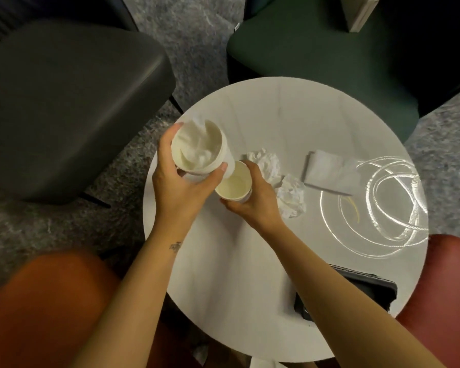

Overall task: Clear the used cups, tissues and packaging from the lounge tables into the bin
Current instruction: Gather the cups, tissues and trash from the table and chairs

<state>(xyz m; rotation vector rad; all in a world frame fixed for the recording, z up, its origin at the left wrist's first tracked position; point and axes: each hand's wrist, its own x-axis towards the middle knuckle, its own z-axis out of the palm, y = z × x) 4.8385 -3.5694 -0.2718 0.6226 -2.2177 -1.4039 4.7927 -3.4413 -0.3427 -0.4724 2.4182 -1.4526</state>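
Note:
My left hand (182,187) grips a white paper cup (199,148) stuffed with a crumpled tissue, held above the round white table (237,261). My right hand (255,197) holds a second, empty paper cup (234,181) just right of and below the first; the two cups touch or overlap at their rims. Two crumpled white tissues (270,163) (291,199) lie on the table right beside my right hand. A flat folded napkin (329,172) lies further right.
A dark wallet or phone case (364,290) lies at the table's near right edge. A grey chair (64,102) stands at the left, a dark green chair (329,57) behind, an orange seat (51,309) and a red seat (449,288) near me. Carpet surrounds the table.

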